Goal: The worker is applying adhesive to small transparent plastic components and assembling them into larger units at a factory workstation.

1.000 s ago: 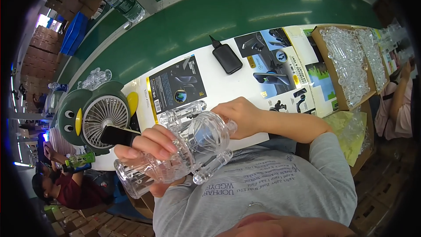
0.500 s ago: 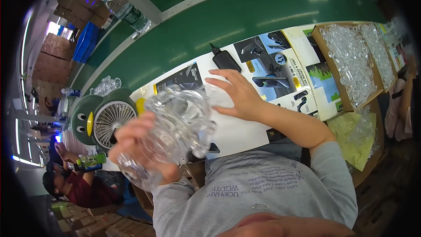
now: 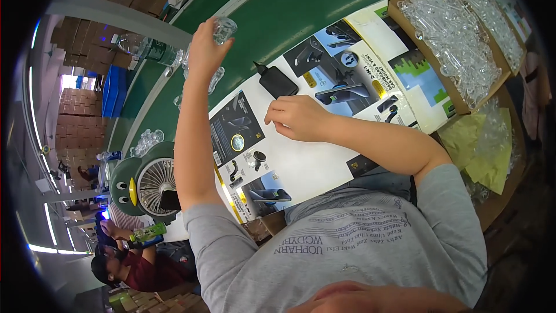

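Observation:
Over the far green bench, my left hand (image 3: 207, 52) is closed around a clear plastic piece (image 3: 225, 29) with a rounded, cup-like end. More clear plastic (image 3: 216, 79) shows beside my wrist; my forearm hides part of it, so I cannot tell whether it is the same piece. My right hand (image 3: 300, 118) rests above the white printed cardboard sheet (image 3: 315, 162), fingers curled in, with nothing visible in them. Just beyond that hand lies a black bottle with a pointed nozzle (image 3: 279, 81).
At the right, a cardboard box (image 3: 399, 20) is full of clear plastic parts (image 3: 449, 37). A green fan (image 3: 155, 182) stands at the left, near other clear pieces (image 3: 147, 142). A water bottle (image 3: 152, 50) stands on the bench (image 3: 260, 29). Another person (image 3: 142, 269) sits at the far left.
My left hand has carried the clear plastic away from my body to the far bench. My right hand's spread fingers have curled in, and the hand is lower.

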Action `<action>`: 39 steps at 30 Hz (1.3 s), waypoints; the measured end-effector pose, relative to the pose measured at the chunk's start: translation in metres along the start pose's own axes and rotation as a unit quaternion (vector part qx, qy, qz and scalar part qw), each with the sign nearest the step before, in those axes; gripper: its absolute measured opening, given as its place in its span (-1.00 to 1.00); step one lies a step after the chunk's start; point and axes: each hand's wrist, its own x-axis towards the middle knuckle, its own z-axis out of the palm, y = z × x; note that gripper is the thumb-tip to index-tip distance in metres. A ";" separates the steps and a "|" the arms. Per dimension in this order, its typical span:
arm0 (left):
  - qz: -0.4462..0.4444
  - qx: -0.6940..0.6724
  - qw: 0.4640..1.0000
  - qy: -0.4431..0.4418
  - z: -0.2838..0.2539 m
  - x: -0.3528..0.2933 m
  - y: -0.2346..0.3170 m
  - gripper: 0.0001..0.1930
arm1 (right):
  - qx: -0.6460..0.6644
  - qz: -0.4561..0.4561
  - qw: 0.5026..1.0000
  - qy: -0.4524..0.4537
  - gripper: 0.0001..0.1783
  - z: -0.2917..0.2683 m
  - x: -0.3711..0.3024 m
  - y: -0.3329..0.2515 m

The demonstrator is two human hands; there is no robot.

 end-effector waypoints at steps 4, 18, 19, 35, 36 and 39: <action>0.003 0.031 0.995 -0.099 0.046 0.022 -0.030 -0.40 | 0.005 -0.011 0.999 -0.044 -0.89 0.001 -0.003 0.005; -0.004 0.026 0.980 -0.195 0.084 0.024 -0.057 -0.24 | 0.015 -0.014 0.998 -0.059 -0.89 -0.003 -0.006 0.001; 0.023 0.004 0.985 -0.173 0.077 0.025 -0.050 -0.22 | 0.012 -0.013 0.998 -0.056 -0.89 -0.003 -0.007 0.003; 0.078 -0.215 0.918 -0.325 -0.180 -0.211 0.128 -0.64 | 0.065 0.059 0.989 -0.117 -0.85 0.006 -0.004 -0.006; 0.013 -0.300 0.886 -0.353 -0.186 -0.238 0.117 -0.69 | 0.088 0.059 0.988 -0.114 -0.86 0.009 -0.004 -0.012; -0.219 -0.518 0.757 -0.334 -0.180 -0.343 0.064 -0.81 | 0.117 0.093 0.979 -0.141 -0.87 0.017 -0.010 -0.016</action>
